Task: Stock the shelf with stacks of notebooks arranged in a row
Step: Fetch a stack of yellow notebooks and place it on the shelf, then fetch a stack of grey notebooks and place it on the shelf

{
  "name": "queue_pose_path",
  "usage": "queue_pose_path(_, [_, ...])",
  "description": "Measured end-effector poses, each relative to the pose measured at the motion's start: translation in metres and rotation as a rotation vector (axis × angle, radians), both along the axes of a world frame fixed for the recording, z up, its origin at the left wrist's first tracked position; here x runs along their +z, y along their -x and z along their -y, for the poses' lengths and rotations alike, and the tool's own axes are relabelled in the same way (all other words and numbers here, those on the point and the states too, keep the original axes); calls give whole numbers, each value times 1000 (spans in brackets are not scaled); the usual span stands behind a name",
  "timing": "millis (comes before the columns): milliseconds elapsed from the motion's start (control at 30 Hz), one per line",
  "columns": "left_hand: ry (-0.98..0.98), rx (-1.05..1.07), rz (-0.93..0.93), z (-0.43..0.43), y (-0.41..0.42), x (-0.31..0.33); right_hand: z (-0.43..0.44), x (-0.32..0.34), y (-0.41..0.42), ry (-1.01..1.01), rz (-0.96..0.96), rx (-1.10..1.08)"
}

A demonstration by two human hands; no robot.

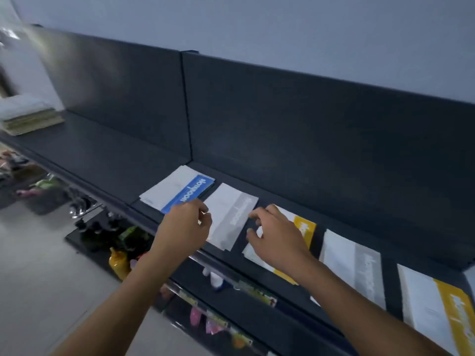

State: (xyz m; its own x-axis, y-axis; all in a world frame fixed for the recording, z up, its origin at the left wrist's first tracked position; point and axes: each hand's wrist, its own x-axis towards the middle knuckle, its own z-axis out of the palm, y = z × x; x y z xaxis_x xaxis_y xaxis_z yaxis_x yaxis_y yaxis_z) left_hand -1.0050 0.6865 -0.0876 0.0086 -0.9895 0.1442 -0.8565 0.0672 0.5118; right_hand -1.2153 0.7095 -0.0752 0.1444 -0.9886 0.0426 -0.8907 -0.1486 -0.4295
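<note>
The job looks part done: a row of notebooks runs along the dark shelf [102, 155] from the middle of the frame to the lower right edge. In hand is the grey-banded notebook [231, 214], which lies at centre between the blue-banded notebook [185, 188] and the yellow-banded notebook [304, 228].

The left hand [185, 224] is at its left edge with fingers curled. I cannot tell whether it pinches the cover or only touches it. The right hand [277, 237] hovers over the yellow-banded one, fingers loosely bent and holding nothing, with its fingertips near the grey one's right edge.

My guess is that the next move is to square this notebook with its neighbours and even out the gaps. After that, more would come from the stack of notebooks [30, 119] at the upper left, well apart from the row.

Much is unclear:
- **Stack height:** from this angle I cannot say how many notebooks lie in each place.
- **Hidden or cut off:** the right forearm covers part of the second grey-banded notebook [354, 268], and the frame cuts off the second yellow-banded notebook [437, 304].
- **Blur:** the goods on the lower shelves [118, 260] are too blurred to name.
</note>
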Motion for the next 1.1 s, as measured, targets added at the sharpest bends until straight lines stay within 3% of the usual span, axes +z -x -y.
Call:
queue_pose_path(300, [10,103,-25,-9,-130,-9,32,-4,-133,-37,-37,177])
queue_pose_path(567, [-25,329,-35,-11,-241,-18,80,-5,-262,-38,-15,405])
queue_pose_path(1100, [-67,568,62,105,-477,-1,249,-4,-510,-76,81,624])
